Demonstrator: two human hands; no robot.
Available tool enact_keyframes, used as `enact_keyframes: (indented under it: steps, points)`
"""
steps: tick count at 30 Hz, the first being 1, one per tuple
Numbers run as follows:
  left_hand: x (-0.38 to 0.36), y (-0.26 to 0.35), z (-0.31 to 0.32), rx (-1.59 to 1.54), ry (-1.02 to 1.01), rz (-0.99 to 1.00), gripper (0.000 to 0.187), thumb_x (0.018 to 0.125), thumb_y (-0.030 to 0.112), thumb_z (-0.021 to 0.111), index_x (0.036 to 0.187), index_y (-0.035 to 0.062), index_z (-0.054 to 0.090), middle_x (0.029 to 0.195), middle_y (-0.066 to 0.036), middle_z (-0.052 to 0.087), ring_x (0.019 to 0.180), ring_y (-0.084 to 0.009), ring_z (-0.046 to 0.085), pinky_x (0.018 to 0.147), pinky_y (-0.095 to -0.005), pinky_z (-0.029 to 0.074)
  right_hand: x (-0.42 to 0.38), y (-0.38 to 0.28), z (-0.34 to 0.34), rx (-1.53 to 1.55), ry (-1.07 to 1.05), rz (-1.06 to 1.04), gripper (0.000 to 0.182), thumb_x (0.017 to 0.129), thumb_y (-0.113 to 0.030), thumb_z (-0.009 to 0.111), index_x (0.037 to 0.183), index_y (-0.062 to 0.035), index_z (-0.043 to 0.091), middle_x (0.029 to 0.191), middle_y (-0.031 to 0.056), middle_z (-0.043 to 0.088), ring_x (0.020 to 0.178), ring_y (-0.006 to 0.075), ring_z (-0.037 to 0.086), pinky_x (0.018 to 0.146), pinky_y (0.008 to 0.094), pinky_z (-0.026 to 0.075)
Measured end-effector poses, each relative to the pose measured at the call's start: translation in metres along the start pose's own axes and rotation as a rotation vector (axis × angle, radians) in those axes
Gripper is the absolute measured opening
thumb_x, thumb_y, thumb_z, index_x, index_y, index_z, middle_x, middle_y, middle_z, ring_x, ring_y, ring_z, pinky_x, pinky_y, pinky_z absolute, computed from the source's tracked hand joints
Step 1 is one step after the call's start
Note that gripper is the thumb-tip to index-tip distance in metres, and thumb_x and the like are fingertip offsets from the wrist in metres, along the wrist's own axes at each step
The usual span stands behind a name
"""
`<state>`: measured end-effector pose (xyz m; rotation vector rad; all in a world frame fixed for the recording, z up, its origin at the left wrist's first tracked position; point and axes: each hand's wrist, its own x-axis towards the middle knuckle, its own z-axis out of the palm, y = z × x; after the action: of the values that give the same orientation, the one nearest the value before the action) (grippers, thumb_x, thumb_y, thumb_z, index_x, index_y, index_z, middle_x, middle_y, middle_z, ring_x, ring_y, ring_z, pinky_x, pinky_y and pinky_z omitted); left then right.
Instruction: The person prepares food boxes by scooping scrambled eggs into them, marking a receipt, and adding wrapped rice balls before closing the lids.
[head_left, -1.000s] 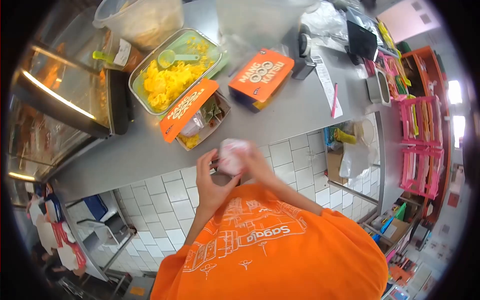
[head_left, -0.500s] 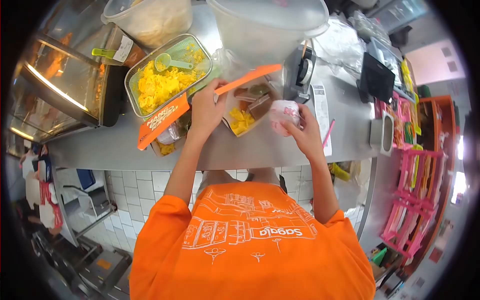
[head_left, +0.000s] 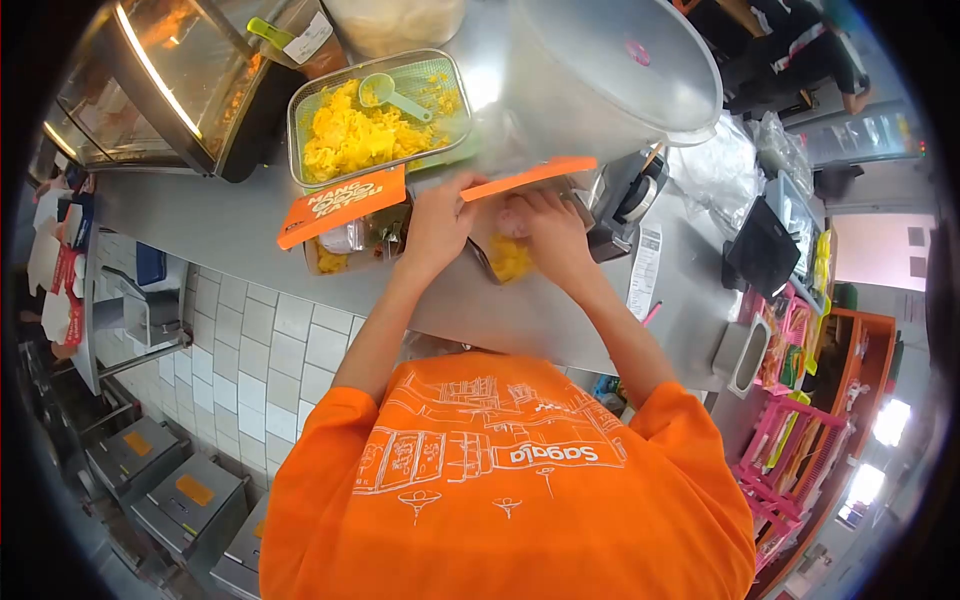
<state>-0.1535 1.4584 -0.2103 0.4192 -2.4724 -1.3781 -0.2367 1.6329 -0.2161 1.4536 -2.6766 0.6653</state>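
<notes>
My left hand closes on the left edge of an open takeaway box, at the foot of its raised orange lid. Yellow shredded food shows at the box's near end. Down inside the box, my right hand has its fingers around a round bundle wrapped in pink-and-white paper, partly hidden by the hand. To the left stands a second open box with an orange printed lid; a clear wrapped packet and more yellow food lie in it.
Behind the boxes sits a wire-mesh basket of yellow food with a green scoop. A large clear tub stands at the back. A dark device, a paper slip and a metal container are to the right.
My right hand has moved left and lowered the wrapped bundle into the box. My left hand stays at the lid. The head view has shifted and turned; a person now shows at upper right.
</notes>
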Motion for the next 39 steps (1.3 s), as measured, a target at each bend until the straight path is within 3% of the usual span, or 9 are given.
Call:
enact_keyframes:
  steps: [5,10,19,22,25,32,35,38,39]
  points:
    - [0.001,-0.002,0.003,-0.024,-0.01,0.002,0.015,0.085,0.007,0.058,0.099,0.0007,0.059,0.086,-0.018,0.065,0.082,-0.0341,0.064,0.072,-0.0339,0.047,0.012,0.001,-0.01,-0.294,-0.109,0.014,0.04,0.064,-0.008,0.074,0.102,-0.007,0.061,0.103,0.009,0.061,0.097,0.029,0.058,0.076,0.04,0.048]
    - [0.005,0.005,-0.001,-0.049,-0.004,0.014,0.015,0.085,0.007,0.059,0.099,0.002,0.059,0.086,-0.018,0.065,0.083,-0.0372,0.063,0.071,-0.0361,0.048,0.011,-0.008,-0.005,0.173,-0.052,0.132,0.044,0.065,-0.009,0.075,0.105,-0.0025,0.058,0.102,0.0159,0.06,0.098,0.0356,0.058,0.079,0.0441,0.048]
    - [0.004,0.004,0.002,-0.049,-0.006,0.026,0.017,0.083,0.006,0.059,0.1,0.0032,0.059,0.086,-0.018,0.065,0.083,-0.0381,0.062,0.069,-0.039,0.048,0.007,-0.016,0.015,0.407,-0.063,0.412,0.048,0.068,-0.014,0.074,0.11,0.0015,0.056,0.099,0.022,0.062,0.092,0.0381,0.061,0.078,0.0434,0.05]
    - [0.003,0.004,-0.001,-0.034,-0.019,0.039,0.017,0.083,0.006,0.059,0.1,0.0035,0.059,0.086,-0.018,0.065,0.083,-0.0382,0.062,0.068,-0.0394,0.048,0.003,-0.003,0.029,0.239,0.065,0.273,0.051,0.069,-0.016,0.072,0.114,0.003,0.056,0.096,0.0225,0.064,0.09,0.0371,0.063,0.077,0.0423,0.05]
    - [0.004,0.007,-0.002,-0.03,-0.028,0.045,0.016,0.084,0.007,0.059,0.099,0.0037,0.06,0.086,-0.019,0.064,0.082,-0.0385,0.062,0.068,-0.0397,0.048,0.01,-0.001,0.019,0.427,-0.131,0.403,0.052,0.07,-0.017,0.072,0.115,0.0036,0.056,0.094,0.0219,0.065,0.089,0.0358,0.063,0.078,0.0419,0.05]
    - [0.003,0.007,-0.001,-0.038,-0.029,0.08,0.016,0.084,0.007,0.059,0.1,0.0039,0.06,0.085,-0.019,0.064,0.08,-0.0387,0.061,0.067,-0.0395,0.047,0.008,0.009,0.023,0.26,-0.023,0.392,0.045,0.073,-0.021,0.072,0.11,0.0024,0.061,0.095,0.0206,0.066,0.089,0.0358,0.063,0.078,0.0396,0.05]
    - [0.003,0.007,-0.002,-0.023,-0.031,0.084,0.016,0.084,0.007,0.059,0.1,0.0039,0.06,0.085,-0.019,0.064,0.08,-0.0379,0.061,0.067,-0.0392,0.047,0.012,0.012,0.019,0.494,-0.069,0.407,0.039,0.077,-0.02,0.069,0.108,0.0019,0.062,0.097,0.0207,0.066,0.09,0.0359,0.063,0.078,0.0404,0.05]
    - [0.005,0.003,0.0,-0.006,-0.02,0.125,0.016,0.083,0.006,0.059,0.099,0.0036,0.06,0.085,-0.018,0.064,0.08,-0.0369,0.062,0.067,-0.0389,0.047,0.008,0.024,0.034,0.462,-0.062,0.479,0.035,0.078,-0.016,0.068,0.108,0.0019,0.062,0.095,0.0203,0.066,0.087,0.0358,0.063,0.077,0.0424,0.05]
    - [0.006,0.004,0.001,-0.007,-0.025,0.134,0.016,0.083,0.006,0.059,0.099,0.0036,0.06,0.085,-0.018,0.064,0.08,-0.0369,0.062,0.067,-0.0389,0.047,0.007,0.024,0.035,0.213,0.041,0.342,0.033,0.078,-0.015,0.068,0.106,0.0019,0.063,0.093,0.0208,0.066,0.085,0.0365,0.063,0.076,0.0436,0.049]
